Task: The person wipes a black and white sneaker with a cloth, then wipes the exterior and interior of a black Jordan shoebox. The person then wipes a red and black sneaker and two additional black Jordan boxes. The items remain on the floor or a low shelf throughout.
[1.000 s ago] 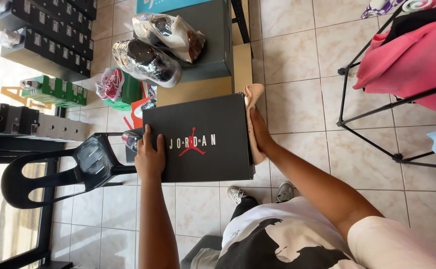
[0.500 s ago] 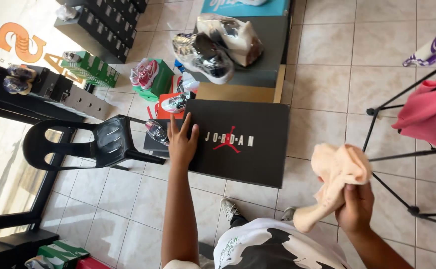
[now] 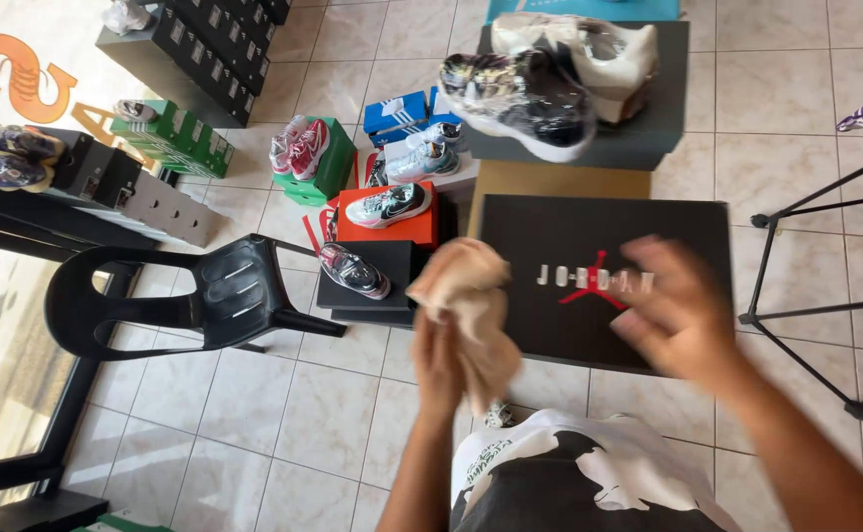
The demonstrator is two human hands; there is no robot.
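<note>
Two hands at lower centre: left hand [image 3: 451,355] with fingers wrapped round a beige cloth [image 3: 466,296], right hand [image 3: 673,310], blurred, fingers spread over the black box [image 3: 550,246].

Soft beige cloth [image 3: 466,296] — matt black cardboard shoebox [image 3: 550,246] — glossy floor tiles [image 3: 284,414], black plastic chair [image 3: 205,296].

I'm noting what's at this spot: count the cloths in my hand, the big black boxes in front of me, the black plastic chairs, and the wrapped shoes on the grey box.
Beige cloth: 1
Large black box: 1
Black plastic chair: 1
Wrapped shoes on the grey box: 2
Total: 5
</note>
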